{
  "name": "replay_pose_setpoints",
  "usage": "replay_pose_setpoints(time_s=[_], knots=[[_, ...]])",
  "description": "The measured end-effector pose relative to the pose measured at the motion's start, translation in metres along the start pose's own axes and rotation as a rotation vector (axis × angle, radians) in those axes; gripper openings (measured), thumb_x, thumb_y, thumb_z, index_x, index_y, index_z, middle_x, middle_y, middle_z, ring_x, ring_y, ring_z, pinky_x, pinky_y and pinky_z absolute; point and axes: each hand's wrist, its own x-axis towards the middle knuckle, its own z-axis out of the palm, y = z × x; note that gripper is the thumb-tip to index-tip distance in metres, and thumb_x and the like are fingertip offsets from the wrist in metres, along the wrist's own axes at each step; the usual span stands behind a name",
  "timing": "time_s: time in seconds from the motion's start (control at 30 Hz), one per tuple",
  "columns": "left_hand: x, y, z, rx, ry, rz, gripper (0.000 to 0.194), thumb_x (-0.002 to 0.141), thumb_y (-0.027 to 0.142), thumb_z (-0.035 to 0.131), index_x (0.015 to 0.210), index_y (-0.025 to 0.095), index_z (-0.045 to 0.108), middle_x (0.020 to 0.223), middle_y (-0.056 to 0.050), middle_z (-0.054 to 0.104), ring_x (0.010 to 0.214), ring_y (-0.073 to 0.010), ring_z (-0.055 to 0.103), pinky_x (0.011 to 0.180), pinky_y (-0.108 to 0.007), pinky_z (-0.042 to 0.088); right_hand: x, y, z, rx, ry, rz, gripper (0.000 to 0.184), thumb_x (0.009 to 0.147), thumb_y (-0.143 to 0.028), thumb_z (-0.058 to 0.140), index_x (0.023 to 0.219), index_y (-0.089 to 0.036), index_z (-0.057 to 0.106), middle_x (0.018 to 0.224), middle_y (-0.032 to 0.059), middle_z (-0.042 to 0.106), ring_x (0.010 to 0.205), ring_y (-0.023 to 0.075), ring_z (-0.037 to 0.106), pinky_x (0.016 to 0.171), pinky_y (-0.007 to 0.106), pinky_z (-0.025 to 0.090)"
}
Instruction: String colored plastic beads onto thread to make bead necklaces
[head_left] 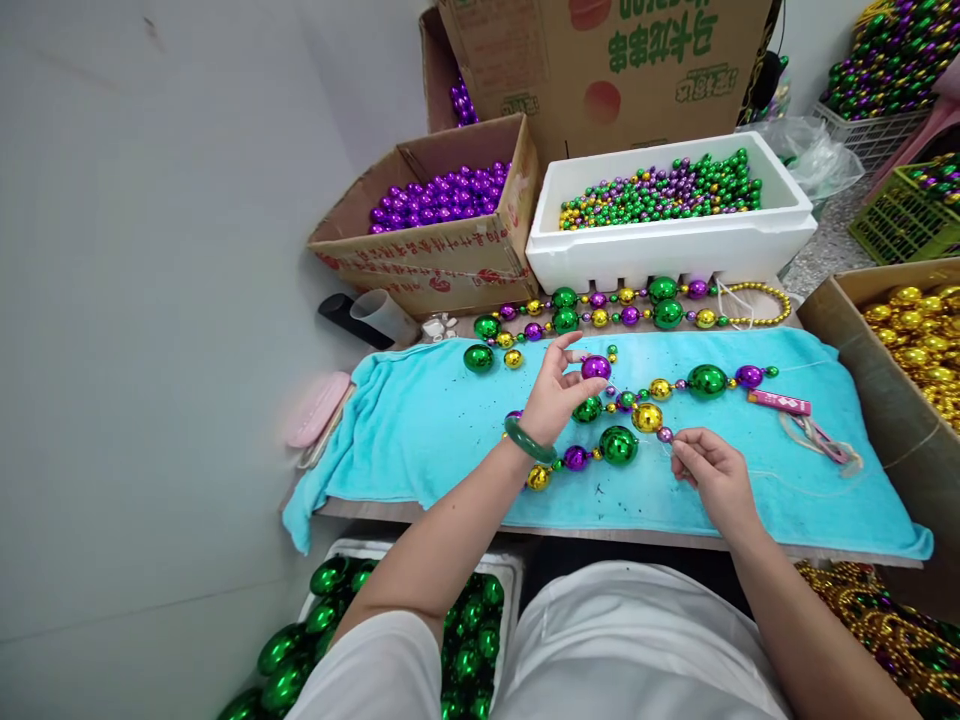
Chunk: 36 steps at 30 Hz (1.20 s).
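My left hand [553,390], a green bangle on its wrist, has thumb and fingers closed around a large purple bead [595,367]. Lower right, my right hand [712,472] pinches thin pale string beside a small lilac bead [664,434]. That bead sits against a gold bead [646,418] on the strand. Around the hands, strung beads lie on the turquoise towel [435,430], among them a big green bead [619,446] and another green bead [707,381]. My left hand and wrist hide part of the strand.
Behind the towel lies a bead necklace [667,314]. A pink lighter [780,402] and small scissors [825,440] rest at right. Boxes stand around: a carton of purple beads [427,265], a white foam box [667,245], a carton of gold beads [847,320].
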Motion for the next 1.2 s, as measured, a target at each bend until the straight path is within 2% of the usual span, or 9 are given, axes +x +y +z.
replay_pose_setpoints(time_s=[0.17, 0.3, 0.4, 0.57, 0.67, 0.77, 0.93, 1.1, 1.2], knots=[[-0.014, -0.006, 0.018, -0.009, 0.002, 0.003, 0.075, 0.062, 0.015, 0.078, 0.126, 0.028, 0.040, 0.102, 0.001, 0.054, 0.076, -0.0076, 0.058, 0.073, -0.024, 0.049, 0.000, 0.005, 0.001, 0.037, -0.010, -0.017, 0.024, 0.076, -0.038, 0.067, 0.082, -0.017, 0.058, 0.055, -0.0014, 0.059, 0.050, 0.0099, 0.052, 0.044, 0.021, 0.037], [-0.015, -0.011, 0.026, -0.059, -0.008, -0.067, 0.049, 0.062, 0.019, 0.079, 0.104, 0.021, 0.055, 0.102, -0.001, 0.057, 0.077, -0.0085, 0.058, 0.071, -0.023, 0.049, 0.004, 0.009, -0.011, 0.130, -0.102, -0.003, 0.028, 0.076, -0.035, 0.069, 0.094, -0.019, 0.053, 0.062, -0.0003, 0.065, 0.051, 0.0114, 0.055, 0.043, 0.021, 0.037], [-0.011, -0.012, 0.034, -0.143, -0.025, -0.116, 0.027, 0.071, 0.033, 0.072, 0.090, 0.017, 0.062, 0.094, -0.003, 0.062, 0.076, -0.0105, 0.058, 0.067, -0.024, 0.049, 0.006, 0.013, -0.023, 0.147, -0.141, 0.028, 0.028, 0.076, -0.034, 0.070, 0.094, -0.020, 0.053, 0.065, 0.0003, 0.067, 0.054, 0.0123, 0.057, 0.045, 0.022, 0.038], [-0.005, -0.012, 0.052, -0.061, -0.023, -0.076, 0.024, 0.074, 0.038, 0.069, 0.084, 0.015, 0.072, 0.089, -0.005, 0.070, 0.075, -0.0115, 0.059, 0.067, -0.023, 0.047, 0.010, 0.013, -0.045, -0.081, -0.091, 0.081, 0.028, 0.074, -0.040, 0.069, 0.091, -0.018, 0.060, 0.071, 0.0029, 0.067, 0.056, 0.0133, 0.057, 0.045, 0.023, 0.037], [-0.006, -0.009, 0.065, 0.012, -0.036, 0.005, 0.022, 0.075, 0.036, 0.069, 0.086, 0.016, 0.074, 0.094, -0.006, 0.071, 0.080, -0.0134, 0.062, 0.071, -0.025, 0.048, 0.013, 0.003, -0.056, -0.324, 0.058, -0.064, 0.026, 0.072, -0.039, 0.068, 0.085, -0.017, 0.067, 0.086, 0.0064, 0.068, 0.061, 0.0125, 0.054, 0.051, 0.026, 0.040], [-0.010, -0.003, 0.078, 0.049, -0.073, 0.072, 0.020, 0.077, 0.033, 0.067, 0.086, 0.017, 0.074, 0.091, -0.006, 0.071, 0.079, -0.0136, 0.063, 0.070, -0.026, 0.050, 0.015, -0.015, -0.058, -0.324, 0.158, -0.224, 0.025, 0.074, -0.037, 0.067, 0.091, -0.019, 0.068, 0.101, 0.0072, 0.066, 0.069, 0.0137, 0.055, 0.054, 0.026, 0.042], [-0.009, 0.020, 0.095, 0.009, -0.163, 0.128, 0.017, 0.081, 0.031, 0.063, 0.085, 0.017, 0.072, 0.077, -0.003, 0.068, 0.073, -0.0116, 0.062, 0.065, -0.024, 0.051, 0.021, -0.039, -0.036, -0.276, -0.069, -0.319, 0.021, 0.078, -0.032, 0.064, 0.097, -0.022, 0.067, 0.099, 0.0049, 0.067, 0.069, 0.0133, 0.056, 0.056, 0.027, 0.044], [-0.009, 0.048, 0.104, -0.047, -0.196, 0.160, 0.018, 0.079, 0.032, 0.066, 0.085, 0.016, 0.071, 0.071, -0.002, 0.065, 0.068, -0.0108, 0.061, 0.059, -0.023, 0.049, 0.028, -0.046, -0.024, -0.320, -0.097, -0.429, 0.007, 0.080, -0.027, 0.063, 0.081, -0.022, 0.068, 0.084, 0.0027, 0.066, 0.076, 0.0154, 0.059, 0.068, 0.030, 0.046], [-0.010, 0.058, 0.108, -0.102, -0.161, 0.133, 0.018, 0.078, 0.031, 0.068, 0.088, 0.017, 0.071, 0.074, -0.002, 0.065, 0.074, -0.0139, 0.063, 0.060, -0.024, 0.049, 0.028, -0.049, -0.026, -0.341, -0.184, -0.443, 0.007, 0.080, -0.027, 0.063, 0.079, -0.022, 0.067, 0.082, 0.0030, 0.066, 0.078, 0.0169, 0.059, 0.070, 0.032, 0.046]])
